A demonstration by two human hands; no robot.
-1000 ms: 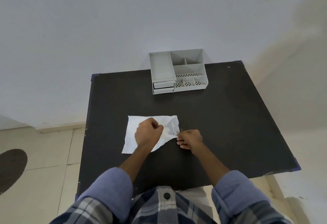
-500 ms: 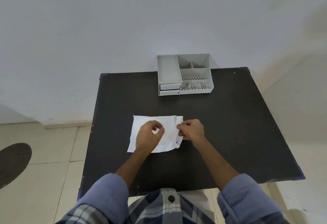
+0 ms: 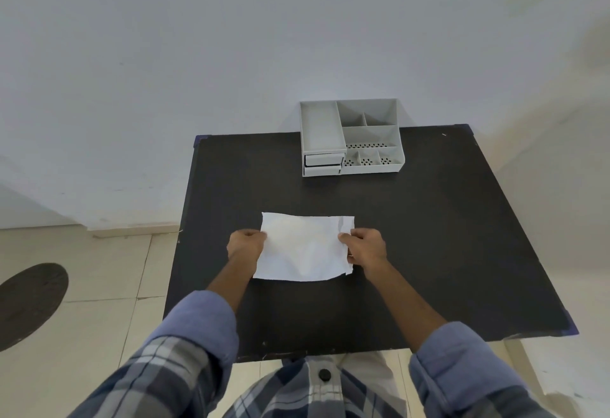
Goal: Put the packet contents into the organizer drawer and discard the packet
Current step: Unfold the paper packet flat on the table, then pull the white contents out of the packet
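A white crinkled packet (image 3: 303,246) lies in the middle of the black table (image 3: 445,236). My left hand (image 3: 246,246) pinches its left edge and my right hand (image 3: 364,247) pinches its torn right edge. The packet's contents are hidden inside. A grey organizer (image 3: 351,137) stands at the table's far edge against the wall, well beyond both hands. Its two small drawers (image 3: 322,164) sit at the front left, and the upper one shows a dark gap.
The organizer has several open compartments on top, some with perforated floors. A white wall rises behind the table. Tiled floor lies to the left, with a dark round mat (image 3: 29,302) on it. My plaid shirt and blue sleeves fill the bottom of the view.
My left hand slid from on top of the packet to its left edge. My right hand moved up along the right edge. The packet now lies flatter and squarer to me.
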